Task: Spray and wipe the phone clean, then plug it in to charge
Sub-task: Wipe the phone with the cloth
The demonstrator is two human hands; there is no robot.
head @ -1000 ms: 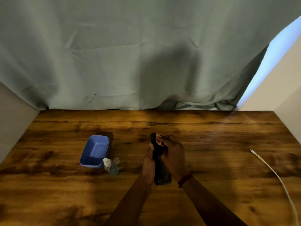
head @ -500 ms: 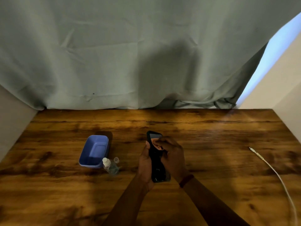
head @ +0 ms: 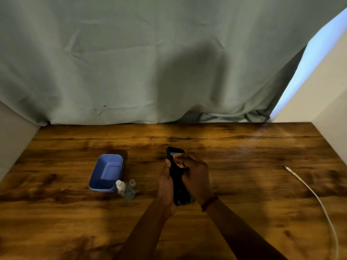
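Now, with your left hand (head: 166, 186) gripping the phone (head: 175, 177) and your right hand (head: 196, 177) curled over its screen, its hold unclear, wipe evenly downward.

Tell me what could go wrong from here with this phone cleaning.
1. Only the left hand grips the phone while the right hand presses on its upper end; that pressure could make it slip onto the table.
2. The spray bottle sits near the left forearm with its cap off; a nudge might tip and spill it.
3. The charging cable lies far right; plugging in a damp phone could harm it.
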